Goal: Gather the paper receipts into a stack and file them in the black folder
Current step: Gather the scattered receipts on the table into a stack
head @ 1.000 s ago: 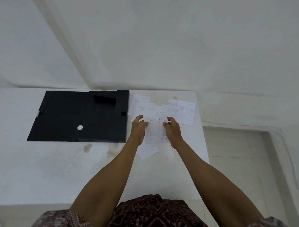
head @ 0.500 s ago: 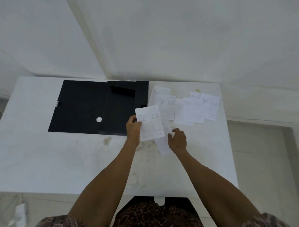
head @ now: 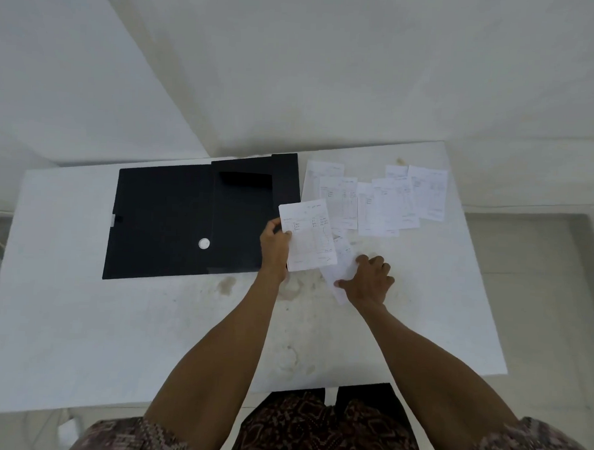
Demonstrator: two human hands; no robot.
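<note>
A black folder lies open and flat on the white table, a white round fastener on it. My left hand grips one white receipt by its left edge, lifted just right of the folder. My right hand rests on a second receipt that lies on the table, thumb and fingers on its edge. Several more receipts lie overlapping in a row at the table's far right.
Brownish stains mark the table in front of the folder. The table's right edge drops to a tiled floor. White walls meet in a corner behind the table. A white object lies on the floor at the lower left.
A second ago both hands held one receipt. My right hand let go and dropped to the receipt on the table, while my left hand keeps the first one.
</note>
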